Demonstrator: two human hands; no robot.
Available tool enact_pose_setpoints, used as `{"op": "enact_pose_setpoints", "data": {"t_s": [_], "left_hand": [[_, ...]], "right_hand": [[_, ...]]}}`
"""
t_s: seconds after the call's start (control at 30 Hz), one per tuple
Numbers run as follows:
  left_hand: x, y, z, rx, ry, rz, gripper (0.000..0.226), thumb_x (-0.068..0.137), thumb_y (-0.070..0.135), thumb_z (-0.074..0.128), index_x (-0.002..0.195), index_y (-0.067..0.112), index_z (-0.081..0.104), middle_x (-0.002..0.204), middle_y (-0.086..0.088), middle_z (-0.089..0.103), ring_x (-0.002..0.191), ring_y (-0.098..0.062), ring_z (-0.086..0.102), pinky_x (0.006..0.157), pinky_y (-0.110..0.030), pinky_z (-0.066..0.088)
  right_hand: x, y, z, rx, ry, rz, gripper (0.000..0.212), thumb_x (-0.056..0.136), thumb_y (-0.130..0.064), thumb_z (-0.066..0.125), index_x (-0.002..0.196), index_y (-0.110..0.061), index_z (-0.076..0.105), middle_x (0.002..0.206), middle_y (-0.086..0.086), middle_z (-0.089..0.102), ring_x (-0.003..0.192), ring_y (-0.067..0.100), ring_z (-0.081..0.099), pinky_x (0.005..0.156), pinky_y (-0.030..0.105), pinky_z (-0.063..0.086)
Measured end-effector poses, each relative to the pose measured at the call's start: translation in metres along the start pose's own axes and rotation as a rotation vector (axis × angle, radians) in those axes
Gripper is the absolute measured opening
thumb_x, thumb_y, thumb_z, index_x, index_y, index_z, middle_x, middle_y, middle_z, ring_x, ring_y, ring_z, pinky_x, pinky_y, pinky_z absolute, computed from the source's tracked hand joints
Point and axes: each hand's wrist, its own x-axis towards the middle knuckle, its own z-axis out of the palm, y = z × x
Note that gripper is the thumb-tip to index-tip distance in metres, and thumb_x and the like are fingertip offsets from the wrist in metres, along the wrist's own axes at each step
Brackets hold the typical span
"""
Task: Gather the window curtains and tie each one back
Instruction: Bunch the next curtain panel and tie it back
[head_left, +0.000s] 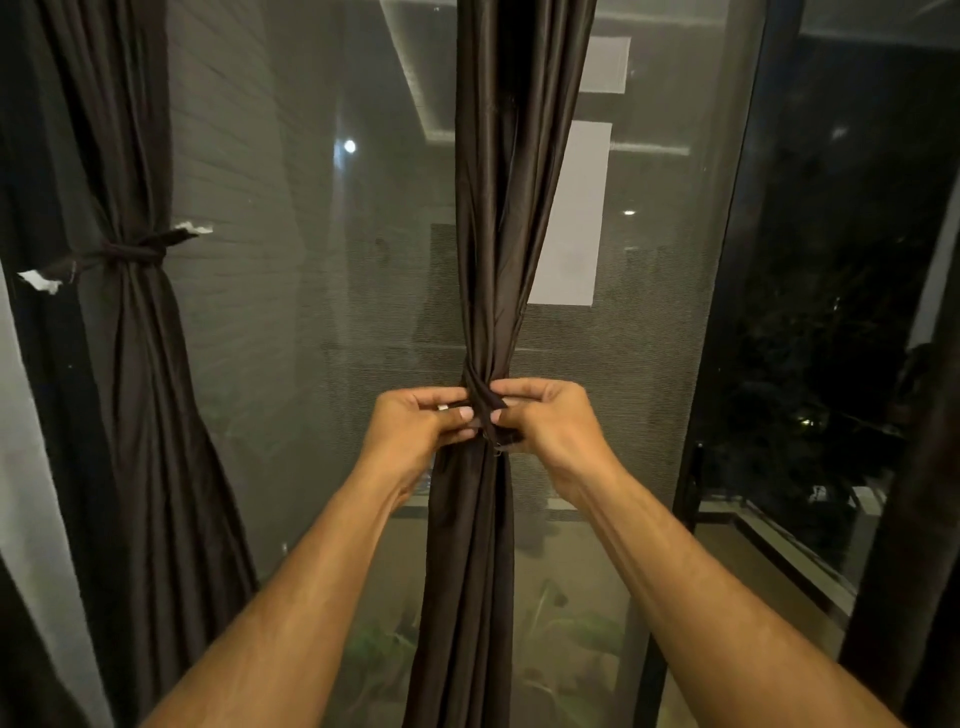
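Note:
A dark brown curtain (498, 234) hangs in the middle of the window, gathered into a narrow bundle. A dark tie-back strip (485, 402) wraps around it at waist height. My left hand (415, 423) pinches one end of the strip on the left of the bundle. My right hand (550, 421) grips the other end on the right. Both hands touch the bundle. At the left, a second dark curtain (140, 364) hangs gathered, with a knotted tie-back (132, 254) whose white frayed ends stick out.
Behind the curtains is a large glass pane (322, 312) with reflections of a lit room. A dark sliding-door frame (727, 312) runs down the right, with a night view and a balcony ledge (779, 551) beyond. A white wall strip (31, 493) shows at far left.

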Motion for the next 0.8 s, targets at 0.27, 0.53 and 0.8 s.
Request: {"op": "enact_pose_setpoints", "data": {"t_s": [0.27,0.53,0.8], "left_hand": [[0.009,0.004,0.003,0.380,-0.053,0.089,0.022,0.095,-0.008,0.051,0.091,0.007,0.067,0.078,-0.016,0.064,0.057,-0.016,0.061,0.047,-0.029,0.050],[0.007,0.014,0.018,0.339,-0.020,0.132,0.028,0.090,0.026,0.075,0.074,0.005,0.067,0.062,-0.010,0.055,0.057,-0.019,0.048,0.051,-0.027,0.038],[0.006,0.008,0.014,0.306,-0.026,0.093,0.028,0.090,0.021,0.076,0.070,0.007,0.063,0.058,-0.008,0.051,0.058,-0.020,0.046,0.054,-0.030,0.036]], "right_hand": [[0.007,0.029,0.013,-0.283,0.151,-0.058,0.012,0.082,-0.011,0.084,0.086,-0.011,0.073,0.085,0.009,0.078,0.084,0.026,0.077,0.082,0.052,0.061],[0.017,0.020,0.013,-0.242,0.150,-0.046,0.009,0.085,-0.006,0.078,0.078,0.000,0.074,0.072,0.009,0.077,0.069,0.027,0.076,0.072,0.050,0.063],[0.004,0.015,0.015,0.472,0.179,0.133,0.017,0.089,0.004,0.060,0.098,-0.005,0.072,0.086,0.010,0.076,0.078,0.019,0.074,0.073,0.030,0.054]]}}
